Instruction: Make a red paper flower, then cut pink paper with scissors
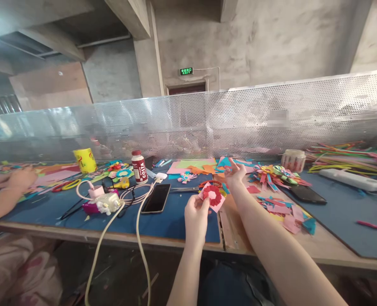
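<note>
My left hand (pixel 196 212) pinches a pink paper square with a ring of red folded paper on it, a paper flower (pixel 212 196), held above the table edge. Farther forward, my right hand (pixel 236 173) reaches over the coloured paper at the back, its fingers apart and no object visible in them. Blue and orange paper scraps (pixel 224 162) lie just behind its fingertips. Scissors (pixel 185 189) rest on the blue mat behind my left hand, their handles partly covered by the flower.
A phone (pixel 156 198), cables, a power adapter (pixel 107 202), a red-capped bottle (pixel 139 167) and a yellow tape roll (pixel 85 160) stand left. To the right are paper flowers (pixel 268 176), scraps (pixel 289 212), a second phone (pixel 308 194) and a power strip (pixel 354 179). Another person's hand (pixel 22 178) works far left.
</note>
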A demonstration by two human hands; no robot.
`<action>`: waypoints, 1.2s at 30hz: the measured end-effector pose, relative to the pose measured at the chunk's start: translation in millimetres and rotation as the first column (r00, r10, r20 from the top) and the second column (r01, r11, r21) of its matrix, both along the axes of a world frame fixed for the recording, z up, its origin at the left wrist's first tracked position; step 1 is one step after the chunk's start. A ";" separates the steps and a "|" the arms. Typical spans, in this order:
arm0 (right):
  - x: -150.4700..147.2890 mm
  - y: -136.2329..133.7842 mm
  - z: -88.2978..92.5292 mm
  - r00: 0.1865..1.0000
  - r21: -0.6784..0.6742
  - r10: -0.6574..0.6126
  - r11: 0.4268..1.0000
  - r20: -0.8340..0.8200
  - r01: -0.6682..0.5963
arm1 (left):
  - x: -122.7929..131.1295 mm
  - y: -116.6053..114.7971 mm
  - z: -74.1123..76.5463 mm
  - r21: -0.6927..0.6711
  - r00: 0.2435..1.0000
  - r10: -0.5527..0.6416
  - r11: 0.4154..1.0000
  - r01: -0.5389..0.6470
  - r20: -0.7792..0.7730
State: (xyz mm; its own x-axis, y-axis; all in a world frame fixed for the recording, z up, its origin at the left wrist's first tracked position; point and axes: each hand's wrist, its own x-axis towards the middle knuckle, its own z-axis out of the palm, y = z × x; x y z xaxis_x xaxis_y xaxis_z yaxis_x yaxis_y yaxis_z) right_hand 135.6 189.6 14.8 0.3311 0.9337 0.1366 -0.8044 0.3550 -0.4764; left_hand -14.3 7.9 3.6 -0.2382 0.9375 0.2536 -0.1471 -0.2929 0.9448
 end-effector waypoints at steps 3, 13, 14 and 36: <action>-1.0 -8.1 2.1 0.997 0.052 0.071 0.996 0.035 -0.073 | 0.3 -0.9 1.7 -0.001 1.000 0.011 1.000 -0.011 0.008; -7.0 -24.0 9.4 0.901 0.110 0.346 0.917 0.260 -0.384 | 0.6 -2.5 1.9 0.024 0.998 0.061 0.998 -0.061 -0.016; -7.5 -24.7 9.3 0.890 0.103 0.359 0.911 0.281 -0.400 | 0.6 -2.4 1.5 0.026 0.998 0.063 0.998 -0.062 -0.017; -26.7 -21.7 -8.8 0.010 -0.153 0.157 0.971 0.987 -0.185 | -2.0 9.1 -5.5 0.055 0.976 0.197 0.978 -0.203 0.095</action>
State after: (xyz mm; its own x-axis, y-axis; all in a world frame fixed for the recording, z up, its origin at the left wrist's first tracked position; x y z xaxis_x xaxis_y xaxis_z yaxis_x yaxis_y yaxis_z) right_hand 108.9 167.9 6.1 -0.3041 0.9336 0.1894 0.3945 0.3044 -0.8670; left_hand -16.3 17.0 -1.9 -0.4430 0.8514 0.2809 -0.1616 -0.3840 0.9091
